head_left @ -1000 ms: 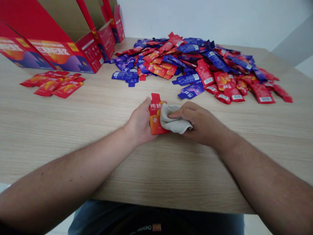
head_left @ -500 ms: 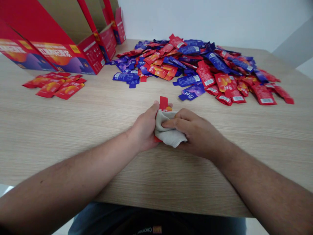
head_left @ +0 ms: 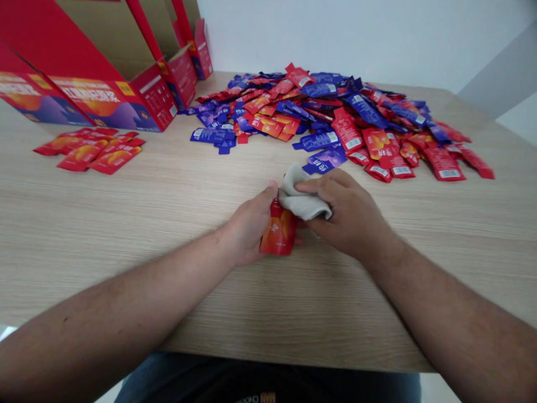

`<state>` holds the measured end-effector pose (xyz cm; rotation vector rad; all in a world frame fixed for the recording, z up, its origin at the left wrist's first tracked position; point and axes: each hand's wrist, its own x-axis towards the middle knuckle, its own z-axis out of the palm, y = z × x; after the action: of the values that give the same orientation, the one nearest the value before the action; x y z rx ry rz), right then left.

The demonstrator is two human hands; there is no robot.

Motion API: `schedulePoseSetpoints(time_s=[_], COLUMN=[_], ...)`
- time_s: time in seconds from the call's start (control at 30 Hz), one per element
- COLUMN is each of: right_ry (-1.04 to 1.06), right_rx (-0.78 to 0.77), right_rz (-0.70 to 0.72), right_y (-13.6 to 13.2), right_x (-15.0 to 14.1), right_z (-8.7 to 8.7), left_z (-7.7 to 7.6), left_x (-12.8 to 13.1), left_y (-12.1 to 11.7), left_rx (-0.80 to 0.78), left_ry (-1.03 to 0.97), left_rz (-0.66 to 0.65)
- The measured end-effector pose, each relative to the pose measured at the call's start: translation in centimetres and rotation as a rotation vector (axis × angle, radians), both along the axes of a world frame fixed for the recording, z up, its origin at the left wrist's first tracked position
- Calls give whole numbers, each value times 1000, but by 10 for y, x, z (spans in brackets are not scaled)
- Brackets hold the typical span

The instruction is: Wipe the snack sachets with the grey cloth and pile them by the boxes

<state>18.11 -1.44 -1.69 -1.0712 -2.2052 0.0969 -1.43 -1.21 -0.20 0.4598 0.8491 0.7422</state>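
Observation:
My left hand (head_left: 247, 226) grips a red sachet (head_left: 278, 232) just above the wooden table (head_left: 168, 184), near its middle. My right hand (head_left: 350, 215) is closed on a small grey cloth (head_left: 301, 201) and presses it against the upper part of the sachet. The cloth covers the sachet's top, so only the lower half shows. The two hands touch around the sachet.
A big heap of red and blue sachets (head_left: 335, 117) lies beyond the hands. Several red sachets (head_left: 90, 148) lie in a small group at the left. Open red cartons (head_left: 104, 84) stand along the far left. The table's near edge runs close to my body.
The cloth has slid from the lower part of the sachet up over its top, uncovering the bottom half. Both hands stayed in nearly the same place.

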Motion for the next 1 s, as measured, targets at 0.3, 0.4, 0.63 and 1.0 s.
schedulePoseSetpoints(time_s=[0.3, 0.4, 0.63, 1.0], right_ry=[13, -8, 16, -33], right_rx=[21, -1, 25, -28], right_rz=[-6, 30, 21, 26], right_y=[5, 5, 7, 6], right_x=[4, 4, 5, 6], right_z=[0, -1, -2, -1], left_z=[-4, -5, -4, -4], left_x=[-3, -5, -3, -3], left_y=[1, 1, 1, 2], left_rx=[13, 7, 16, 1], left_ry=[10, 21, 31, 36], left_rz=[-40, -46, -69, -71])
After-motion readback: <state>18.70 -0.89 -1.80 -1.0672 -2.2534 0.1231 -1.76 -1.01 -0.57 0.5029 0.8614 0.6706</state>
